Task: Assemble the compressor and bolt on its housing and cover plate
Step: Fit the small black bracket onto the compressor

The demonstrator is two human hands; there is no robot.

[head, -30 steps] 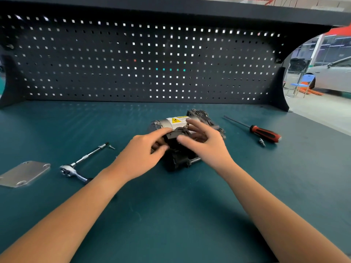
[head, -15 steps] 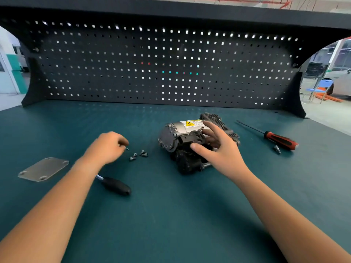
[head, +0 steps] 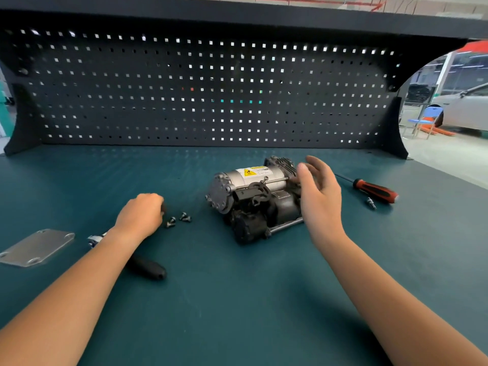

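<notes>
Silver-bodied compressor (head: 253,196) lies lengthwise left-right; round end cap (head: 219,197) faces left.

Left hand (head: 140,215) curled beside loose bolts (head: 178,219); right hand (head: 319,191) (fingers relaxed) beside the compressor (head: 250,196).

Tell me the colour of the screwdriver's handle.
Red with black grip sections, on the screwdriver lying right of the compressor; head view.

Light was even but dim under the shelf (head: 237,14). Backlight showed through the pegboard (head: 211,96) holes as bright specks. The opening (head: 454,107) at far right was washed out by daylight. Shadows on the surface (head: 237,299) were soft and diffuse. The right hand (head: 320,196) was slightly motion-blurred. The plate (head: 37,247) carried a dull sheen. Wide-angle distortion bowed the shelf and pegboard edges.
</notes>
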